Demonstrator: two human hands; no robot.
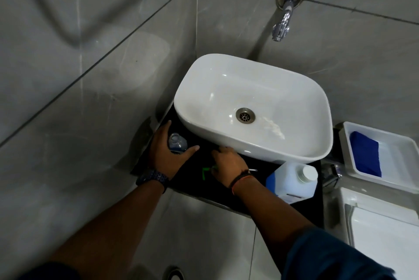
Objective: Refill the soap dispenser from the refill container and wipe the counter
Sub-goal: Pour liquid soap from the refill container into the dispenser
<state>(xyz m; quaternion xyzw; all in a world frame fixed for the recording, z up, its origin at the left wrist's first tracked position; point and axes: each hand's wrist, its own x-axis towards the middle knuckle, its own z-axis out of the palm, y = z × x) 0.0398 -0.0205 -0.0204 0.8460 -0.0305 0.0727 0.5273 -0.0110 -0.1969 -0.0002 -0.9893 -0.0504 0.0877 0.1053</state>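
A small clear soap dispenser bottle (177, 143) stands open-topped, with no pump on it, on the black counter (195, 180) left of the white basin. My left hand (169, 151) is wrapped around it. My right hand (227, 165) rests on the counter just in front of the basin, fingers closed over a green pump part (205, 172) whose white tube (253, 170) sticks out to the right. The refill container (292, 181), translucent with blue liquid and a white cap, stands at the counter's right end.
The white basin (254, 89) fills most of the counter, under a chrome wall tap (283, 22). At right, a white tray (390, 143) holds a blue cloth (366, 153) above a white toilet tank (383, 229). Grey tiled walls close in on the left.
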